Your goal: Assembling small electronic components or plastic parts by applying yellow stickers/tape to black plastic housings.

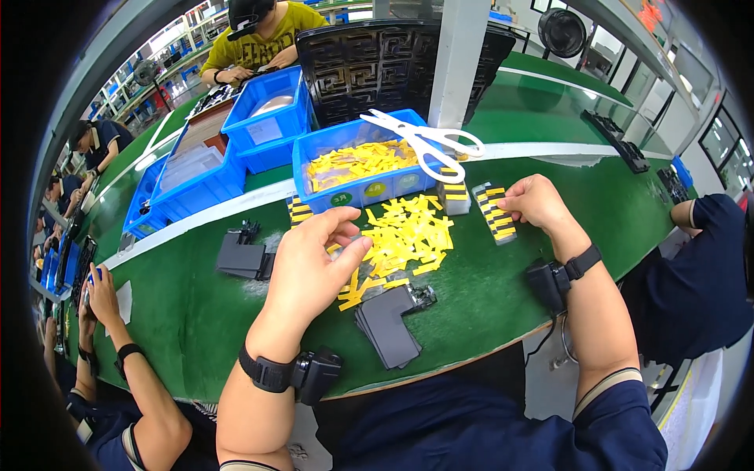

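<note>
My right hand (540, 206) is closed in a pinch at the right edge of a small block (493, 216) banded with yellow and black strips. The end of one yellow strip runs to its fingertips. My left hand (310, 255) hovers left of a loose pile of short yellow strips (412, 231), its fingers curled inward. A pale bit shows between them, too hidden to name. Near me lies a stack of dark grey flat L-shaped parts (389, 330) with a small black connector at its upper end. A similar stack (242, 255) sits left of my left hand.
Behind the pile stands a blue bin (318, 200) of yellow strips, with white scissors (428, 145) across its right corner. Striped blocks (454, 198) stand before it. More blue bins (267, 110) are at the back left. A grey post (457, 63) rises behind. Co-workers sit left, right and opposite.
</note>
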Available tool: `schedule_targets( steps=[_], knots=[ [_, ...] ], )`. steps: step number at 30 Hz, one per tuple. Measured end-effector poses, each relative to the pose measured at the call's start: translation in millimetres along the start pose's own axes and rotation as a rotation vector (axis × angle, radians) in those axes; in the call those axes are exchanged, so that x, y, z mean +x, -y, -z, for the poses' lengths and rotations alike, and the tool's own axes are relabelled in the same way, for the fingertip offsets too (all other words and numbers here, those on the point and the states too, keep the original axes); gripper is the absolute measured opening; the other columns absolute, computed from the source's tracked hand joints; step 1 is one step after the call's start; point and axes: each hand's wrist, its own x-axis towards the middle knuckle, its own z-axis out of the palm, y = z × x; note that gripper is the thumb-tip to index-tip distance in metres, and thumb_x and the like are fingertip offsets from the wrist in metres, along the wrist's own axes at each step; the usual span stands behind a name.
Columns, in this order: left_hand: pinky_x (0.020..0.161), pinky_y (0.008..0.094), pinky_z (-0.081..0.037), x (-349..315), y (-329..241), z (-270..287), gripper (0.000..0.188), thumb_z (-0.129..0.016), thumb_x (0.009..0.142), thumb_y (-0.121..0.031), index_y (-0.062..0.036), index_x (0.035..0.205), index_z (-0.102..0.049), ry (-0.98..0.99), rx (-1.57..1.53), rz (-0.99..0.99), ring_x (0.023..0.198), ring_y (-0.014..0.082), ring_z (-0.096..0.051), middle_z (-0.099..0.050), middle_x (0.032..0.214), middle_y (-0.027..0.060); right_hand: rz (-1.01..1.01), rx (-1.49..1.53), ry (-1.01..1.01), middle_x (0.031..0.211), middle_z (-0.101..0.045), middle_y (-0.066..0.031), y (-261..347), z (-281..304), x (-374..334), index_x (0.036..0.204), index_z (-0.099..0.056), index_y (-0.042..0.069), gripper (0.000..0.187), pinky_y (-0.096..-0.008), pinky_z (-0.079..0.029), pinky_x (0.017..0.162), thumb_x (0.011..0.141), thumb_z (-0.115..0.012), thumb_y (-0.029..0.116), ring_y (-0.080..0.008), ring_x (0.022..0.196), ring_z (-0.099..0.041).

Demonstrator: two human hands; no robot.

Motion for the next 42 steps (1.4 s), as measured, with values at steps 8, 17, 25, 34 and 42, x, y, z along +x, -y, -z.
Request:
schedule_targets(
  steps=[8,17,25,34,42],
  knots=[
    [0.077,0.0268,-0.049,3.0,-1.6,-2.0,0.028,-0.067,0.077,-0.010,0.0009,0.103,-0.062,0.041,-0.158,0.043,0.079,0.0140,-0.062,-0.066,0.086,0.0092,0.256,0.318,0.107,0.059,-0.058,-0.0012,46.4,15.2,-39.3,0.072,-0.066,0.001,0.014,-0.0192,-0.039,0.046,0.076,-0.070,0.014,-0.0059,0.051,-0.051],
    [0.071,0.0241,-0.050,-0.9,2.4,-4.4,0.022,-0.064,0.078,-0.001,0.0002,0.100,-0.061,0.002,-0.382,-0.031,0.078,0.0108,-0.061,-0.064,0.086,0.0058,0.511,0.696,0.348,0.066,-0.062,-0.0053,110.7,-56.1,-55.0,0.077,-0.061,-0.002,0.013,-0.0203,-0.046,0.052,0.081,-0.065,0.010,-0.0092,0.059,-0.059],
    [0.067,0.0192,-0.046,0.7,4.7,-1.5,0.025,-0.064,0.079,0.001,-0.0028,0.101,-0.052,0.133,-0.923,0.231,0.074,0.0057,-0.057,-0.060,0.080,0.0017,0.453,0.859,0.567,0.081,-0.064,-0.0025,93.1,-83.4,-59.3,0.090,-0.065,0.000,0.015,-0.0212,-0.047,0.063,0.079,-0.070,0.010,-0.0064,0.072,-0.057],
    [0.059,0.0242,-0.045,8.2,31.6,5.2,0.016,-0.067,0.073,-0.003,-0.0025,0.086,-0.057,0.203,-0.122,0.359,0.062,0.0118,-0.055,-0.060,0.076,0.0051,0.453,1.086,0.454,0.085,-0.065,-0.0031,91.6,-80.1,-64.5,0.100,-0.064,0.000,0.022,-0.0211,-0.046,0.059,0.080,-0.067,0.008,-0.0063,0.068,-0.057],
    [0.067,0.0357,-0.047,-22.3,-31.8,3.7,0.060,-0.081,0.057,-0.034,-0.0007,0.101,-0.058,0.452,0.284,-0.385,0.075,0.0287,-0.058,-0.057,0.082,0.0146,0.585,0.926,0.186,0.094,-0.065,-0.0071,94.9,-83.3,-70.9,0.096,-0.064,-0.001,0.017,-0.0242,-0.049,0.068,0.079,-0.064,0.001,-0.0106,0.078,-0.060]
  ],
)
